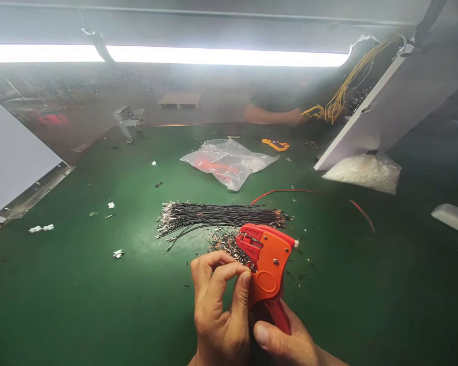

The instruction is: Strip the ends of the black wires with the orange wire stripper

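My right hand [286,340] is wrapped around the red handle of an orange-and-red wire stripper [269,264], whose jaws point to the upper left. Beside the tool's throat, my left hand [221,305] is closed in a pinch, thumb against fingertips. Whatever those fingertips hold is too small or hidden to make out. A bundle of black wires [221,214] lies just beyond the stripper, with silvery terminals at its left end and copper showing at its right. A pile of short wire scraps [229,244] sits between the bundle and my hands, partly covered by them.
A clear plastic bag [229,162] with red contents lies farther back, near a yellow tool [275,145]. A red wire [282,191] curves to the right. Another bag [366,173] rests by the right panel [370,107]. Across the bench, another person's arm [275,115] shows.
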Demonstrator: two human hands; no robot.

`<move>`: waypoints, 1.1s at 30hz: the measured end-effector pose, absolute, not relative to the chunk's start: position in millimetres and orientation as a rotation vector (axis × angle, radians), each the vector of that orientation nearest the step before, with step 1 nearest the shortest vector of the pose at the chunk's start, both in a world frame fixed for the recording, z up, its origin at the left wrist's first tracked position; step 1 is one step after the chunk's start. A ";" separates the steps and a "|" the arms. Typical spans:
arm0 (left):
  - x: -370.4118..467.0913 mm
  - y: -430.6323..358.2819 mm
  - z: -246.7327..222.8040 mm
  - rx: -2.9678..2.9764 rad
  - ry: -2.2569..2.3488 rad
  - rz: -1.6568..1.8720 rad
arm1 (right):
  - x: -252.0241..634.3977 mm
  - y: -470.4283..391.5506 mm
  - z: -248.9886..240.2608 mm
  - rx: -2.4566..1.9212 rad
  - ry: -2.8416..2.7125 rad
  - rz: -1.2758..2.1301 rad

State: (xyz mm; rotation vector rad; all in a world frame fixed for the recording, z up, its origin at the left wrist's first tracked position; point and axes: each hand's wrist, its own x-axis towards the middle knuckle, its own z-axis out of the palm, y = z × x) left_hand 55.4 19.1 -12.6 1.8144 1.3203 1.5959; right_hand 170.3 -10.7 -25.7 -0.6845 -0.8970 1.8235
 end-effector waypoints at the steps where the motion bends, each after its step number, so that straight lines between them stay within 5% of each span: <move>1: 56.9 18.2 -12.2 1.811 1.323 1.597 | 170.6 -11.0 -27.1 -0.686 -0.914 1.821; 33: 59.0 18.8 -17.1 1.997 1.463 1.538 | 178.0 -16.7 -65.9 -1.142 -0.945 1.632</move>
